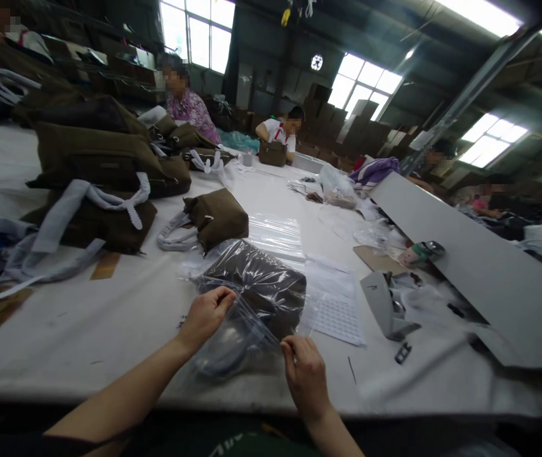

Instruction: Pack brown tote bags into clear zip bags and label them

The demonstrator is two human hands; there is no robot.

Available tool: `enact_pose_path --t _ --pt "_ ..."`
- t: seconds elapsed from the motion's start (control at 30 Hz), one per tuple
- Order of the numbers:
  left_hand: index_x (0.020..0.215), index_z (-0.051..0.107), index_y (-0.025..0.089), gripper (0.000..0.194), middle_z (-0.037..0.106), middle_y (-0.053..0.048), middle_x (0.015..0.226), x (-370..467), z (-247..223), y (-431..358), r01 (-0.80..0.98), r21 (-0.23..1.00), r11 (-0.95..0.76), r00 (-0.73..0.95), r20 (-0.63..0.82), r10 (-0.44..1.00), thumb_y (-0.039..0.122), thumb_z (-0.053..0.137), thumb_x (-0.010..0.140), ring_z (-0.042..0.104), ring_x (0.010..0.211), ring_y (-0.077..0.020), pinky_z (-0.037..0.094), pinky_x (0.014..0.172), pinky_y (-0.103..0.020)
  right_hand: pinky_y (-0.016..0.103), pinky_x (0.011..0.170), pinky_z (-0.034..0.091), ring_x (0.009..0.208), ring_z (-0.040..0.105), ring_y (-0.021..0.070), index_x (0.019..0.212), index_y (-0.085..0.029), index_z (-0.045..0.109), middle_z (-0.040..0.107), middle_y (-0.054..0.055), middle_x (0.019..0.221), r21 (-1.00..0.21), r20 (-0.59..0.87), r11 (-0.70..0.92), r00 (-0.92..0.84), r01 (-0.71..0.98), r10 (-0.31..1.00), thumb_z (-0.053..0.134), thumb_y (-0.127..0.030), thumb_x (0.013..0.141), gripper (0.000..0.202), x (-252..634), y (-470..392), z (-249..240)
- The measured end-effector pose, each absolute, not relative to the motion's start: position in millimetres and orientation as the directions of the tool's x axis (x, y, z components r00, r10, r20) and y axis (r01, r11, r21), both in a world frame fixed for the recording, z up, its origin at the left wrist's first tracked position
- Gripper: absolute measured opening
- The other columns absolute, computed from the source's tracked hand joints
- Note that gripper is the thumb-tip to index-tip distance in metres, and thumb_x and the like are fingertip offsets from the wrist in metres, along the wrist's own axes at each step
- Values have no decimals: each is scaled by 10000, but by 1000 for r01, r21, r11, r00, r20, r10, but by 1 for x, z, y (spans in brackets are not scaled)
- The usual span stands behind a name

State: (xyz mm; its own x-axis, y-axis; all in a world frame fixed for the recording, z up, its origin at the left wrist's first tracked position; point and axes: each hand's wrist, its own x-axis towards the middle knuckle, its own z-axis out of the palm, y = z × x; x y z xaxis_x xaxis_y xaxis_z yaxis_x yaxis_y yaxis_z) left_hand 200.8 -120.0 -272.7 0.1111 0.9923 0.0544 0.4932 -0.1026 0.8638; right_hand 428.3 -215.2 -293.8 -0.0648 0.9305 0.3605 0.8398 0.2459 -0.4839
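A dark brown handbag (271, 279) lies inside a clear plastic bag (233, 346) in front of me. Both my hands pinch the edge strip of this plastic bag. My left hand (208, 312) is closed on the strip near its middle. Lower and to the right, my right hand (305, 368) is closed on the strip's other end. A curved handle shows faintly through the plastic below the strip. Just beyond lies a brown handbag (221, 219) with its handle wrapped in pale material, touching or close to the plastic.
Brown handbags (94, 149) with wrapped handles are piled at the left. Clear plastic bags (278, 235) and a printed sheet (340, 311) lie beyond my hands. At the right are a tape dispenser (383, 308), a bottle (418, 252) and a slanted white board (480, 266). People work across the table.
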Motion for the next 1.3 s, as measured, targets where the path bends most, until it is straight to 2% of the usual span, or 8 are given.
enact_pose_path --t 0.17,0.37,0.5,0.63,0.77,0.9,1.1,1.3 --pt "750 610 195 317 655 -38 727 211 -301 -95 664 732 -151 42 164 986 403 400 865 603 701 -192 413 661 -291 293 623 420 649 567 183 930 -177 531 583 33 710 -407 423 310 -123 859 898 401 -397 918 256 423 -198 -312" --pt "799 587 185 262 626 -60 789 209 -288 -100 694 681 -234 3 322 947 398 445 858 586 798 -210 442 764 -332 244 516 392 535 572 146 893 -185 507 587 17 654 -453 390 287 -102 844 915 310 -226 946 208 426 -180 -318" --pt "976 584 192 165 643 -72 922 210 -291 -151 654 478 -587 290 558 778 218 472 858 585 937 -193 454 866 -325 255 528 415 555 590 165 885 -199 499 591 29 666 -526 312 229 -65 819 948 293 -234 941 216 423 -173 -313" --pt "1344 359 110 496 460 -171 1338 226 -323 -167 717 336 -611 435 470 768 256 435 876 425 1239 -276 419 977 -408 261 552 436 582 599 170 875 -209 493 590 28 686 -617 267 204 -42 760 963 297 -262 938 213 424 -173 -313" --pt "1396 262 78 553 327 -184 1425 239 -347 -137 774 344 -531 378 421 824 286 382 898 285 1322 -295 332 1049 -480 245 550 456 557 571 147 969 -214 482 556 -11 654 -737 223 212 -65 641 973 433 -339 899 152 437 -176 -317" --pt "1420 198 118 577 315 -155 1437 239 -355 -119 766 346 -541 379 436 816 247 393 893 255 1335 -280 286 1073 -501 238 541 475 535 513 119 1073 -227 474 545 -19 715 -808 223 242 -101 537 969 621 -355 780 352 451 -175 -322" --pt "1428 162 250 572 387 -76 1413 234 -367 -115 682 537 -497 257 460 850 158 350 896 366 1287 -220 277 1089 -481 218 478 456 492 504 94 966 -202 531 552 -22 729 -965 -21 -24 16 261 1000 647 -329 730 292 466 -159 -331" --pt "1421 170 311 624 346 -17 1440 241 -360 -118 701 643 -309 110 331 937 281 447 863 330 1302 -266 315 1069 -491 279 664 477 694 574 153 866 -176 566 604 29 768 -970 50 -28 310 241 949 657 -375 722 262 591 -153 -325"
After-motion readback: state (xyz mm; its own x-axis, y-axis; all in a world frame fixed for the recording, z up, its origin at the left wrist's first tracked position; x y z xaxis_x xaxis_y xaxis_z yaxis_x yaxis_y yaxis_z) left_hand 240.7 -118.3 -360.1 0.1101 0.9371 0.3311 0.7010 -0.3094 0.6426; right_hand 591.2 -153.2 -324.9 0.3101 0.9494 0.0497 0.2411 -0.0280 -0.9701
